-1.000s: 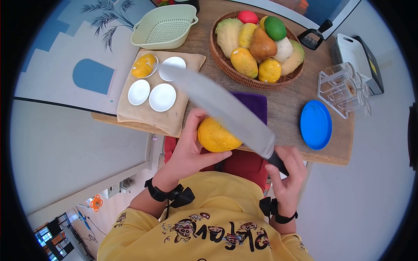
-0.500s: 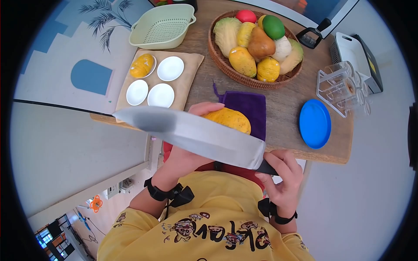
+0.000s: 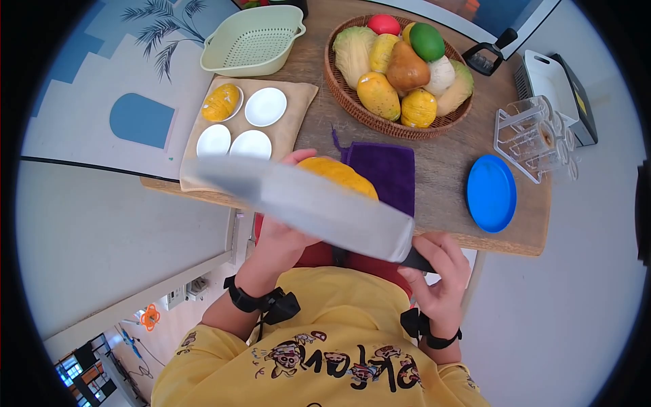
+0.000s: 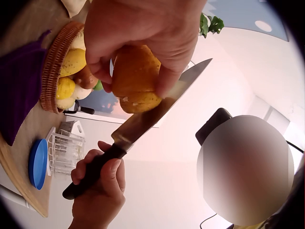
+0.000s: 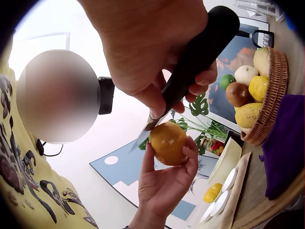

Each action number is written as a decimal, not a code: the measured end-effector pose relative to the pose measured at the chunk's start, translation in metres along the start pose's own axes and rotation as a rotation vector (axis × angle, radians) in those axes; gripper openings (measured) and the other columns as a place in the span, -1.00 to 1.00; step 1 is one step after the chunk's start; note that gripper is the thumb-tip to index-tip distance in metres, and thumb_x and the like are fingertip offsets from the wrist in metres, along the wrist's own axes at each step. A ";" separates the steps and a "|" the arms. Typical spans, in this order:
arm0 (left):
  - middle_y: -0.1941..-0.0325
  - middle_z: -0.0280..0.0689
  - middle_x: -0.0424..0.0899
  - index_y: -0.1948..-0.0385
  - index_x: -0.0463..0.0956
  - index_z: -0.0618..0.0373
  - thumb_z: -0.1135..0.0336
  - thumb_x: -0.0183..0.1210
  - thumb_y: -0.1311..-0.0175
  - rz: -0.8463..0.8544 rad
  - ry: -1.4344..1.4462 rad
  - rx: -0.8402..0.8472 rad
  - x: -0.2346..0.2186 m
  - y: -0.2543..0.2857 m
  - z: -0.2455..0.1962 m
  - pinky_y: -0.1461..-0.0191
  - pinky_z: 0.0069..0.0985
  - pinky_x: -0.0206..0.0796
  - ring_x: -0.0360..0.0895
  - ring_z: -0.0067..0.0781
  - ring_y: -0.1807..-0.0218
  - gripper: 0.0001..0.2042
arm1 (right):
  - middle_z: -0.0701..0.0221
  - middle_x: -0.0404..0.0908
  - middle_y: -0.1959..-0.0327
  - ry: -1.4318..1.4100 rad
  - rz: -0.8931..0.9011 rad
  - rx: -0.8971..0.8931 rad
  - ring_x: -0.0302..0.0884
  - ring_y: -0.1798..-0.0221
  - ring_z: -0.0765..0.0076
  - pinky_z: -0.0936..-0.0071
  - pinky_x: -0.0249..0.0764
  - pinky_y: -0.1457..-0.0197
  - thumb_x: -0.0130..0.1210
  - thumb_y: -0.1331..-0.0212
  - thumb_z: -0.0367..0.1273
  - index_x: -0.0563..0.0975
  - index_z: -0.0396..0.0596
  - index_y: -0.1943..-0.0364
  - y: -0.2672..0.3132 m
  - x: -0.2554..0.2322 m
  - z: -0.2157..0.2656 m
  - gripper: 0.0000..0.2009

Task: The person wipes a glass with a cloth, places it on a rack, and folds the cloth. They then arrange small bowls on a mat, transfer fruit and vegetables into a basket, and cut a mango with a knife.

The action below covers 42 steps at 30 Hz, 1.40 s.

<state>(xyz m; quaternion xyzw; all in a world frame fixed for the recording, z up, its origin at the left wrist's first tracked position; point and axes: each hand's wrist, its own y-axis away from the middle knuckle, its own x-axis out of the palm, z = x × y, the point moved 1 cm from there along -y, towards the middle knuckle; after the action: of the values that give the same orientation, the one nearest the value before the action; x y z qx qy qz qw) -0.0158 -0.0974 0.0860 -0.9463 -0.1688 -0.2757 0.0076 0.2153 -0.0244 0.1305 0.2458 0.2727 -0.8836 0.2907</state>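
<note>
My left hand [image 3: 281, 241] grips a yellow speckled fruit [image 3: 342, 176] above the table's near edge. In the left wrist view, thumb and fingers clasp the fruit [image 4: 136, 71] from above, and a cut line runs across its lower part. My right hand [image 3: 441, 278] holds the black handle of a large kitchen knife [image 3: 325, 210]. The broad blade lies across the fruit and covers its near side and part of the left hand in the head view. Seen from the right wrist, the blade sits right at the edge of the fruit [image 5: 167, 143].
Beyond the hands lies a purple cloth pouch [image 3: 390, 173]. A wicker basket [image 3: 352, 108] of fruit stands behind it. At left, white dishes [image 3: 266, 107], one bearing a yellow fruit [image 3: 220, 103], rest on a beige cloth [image 3: 295, 132] near a green colander [image 3: 254, 44]. A blue plate [image 3: 491, 193] and glass rack [image 3: 536, 136] are right.
The knife has swung down toward the body, its tip now pointing left. The fruit has turned and moved a little up and then left in the left hand, partly behind the blade.
</note>
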 end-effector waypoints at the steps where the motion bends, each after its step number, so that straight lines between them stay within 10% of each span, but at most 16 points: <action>1: -0.31 -0.23 0.40 -0.42 0.04 0.08 0.47 0.42 -0.02 0.087 0.128 0.022 -0.001 0.002 0.000 -0.49 -0.25 0.15 0.34 -0.31 -0.40 -0.11 | 0.24 0.59 0.30 0.010 -0.040 0.048 0.60 0.38 0.15 0.40 0.50 0.33 0.42 0.10 -0.39 0.63 -0.21 0.14 0.000 0.001 -0.003 -0.63; 17: -0.46 -0.20 0.25 -0.52 -0.10 0.09 0.21 0.34 -0.16 0.035 0.125 -0.075 0.001 0.008 0.000 -0.47 -0.29 0.18 0.28 -0.31 -0.46 -0.07 | 0.24 0.59 0.30 0.026 -0.011 0.038 0.60 0.36 0.17 0.39 0.51 0.34 0.43 0.12 -0.36 0.65 -0.17 0.16 0.000 -0.001 -0.002 -0.63; 21: -0.43 0.06 0.29 -0.46 -0.01 0.18 -0.10 0.27 -0.21 0.046 -0.110 -0.035 0.012 0.005 -0.002 -0.50 -0.03 0.14 0.37 0.00 -0.39 -0.10 | 0.25 0.59 0.30 0.030 0.071 -0.030 0.59 0.38 0.17 0.39 0.50 0.35 0.44 0.12 -0.36 0.65 -0.18 0.16 0.002 0.002 0.001 -0.63; 28: -0.51 -0.17 0.16 -0.53 -0.17 0.18 0.22 0.20 -0.20 0.185 0.171 -0.112 0.003 0.009 -0.004 -0.59 -0.23 -0.08 0.12 -0.25 -0.55 -0.10 | 0.25 0.59 0.30 0.089 -0.095 0.098 0.59 0.37 0.15 0.37 0.51 0.34 0.43 0.11 -0.37 0.65 -0.17 0.14 0.001 0.003 -0.008 -0.62; 42: -0.42 -0.15 0.27 -0.52 -0.16 0.17 0.31 0.23 -0.27 0.164 0.104 -0.147 0.000 0.014 0.001 -0.44 -0.29 0.24 0.34 -0.32 -0.40 -0.14 | 0.24 0.58 0.29 0.090 -0.076 0.032 0.58 0.35 0.12 0.34 0.51 0.30 0.42 0.09 -0.37 0.64 -0.20 0.15 0.001 0.000 -0.009 -0.64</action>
<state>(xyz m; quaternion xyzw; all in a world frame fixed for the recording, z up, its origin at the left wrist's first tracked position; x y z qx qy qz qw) -0.0105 -0.1100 0.0861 -0.9393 -0.0697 -0.3347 -0.0308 0.2182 -0.0194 0.1231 0.2793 0.2805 -0.8863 0.2403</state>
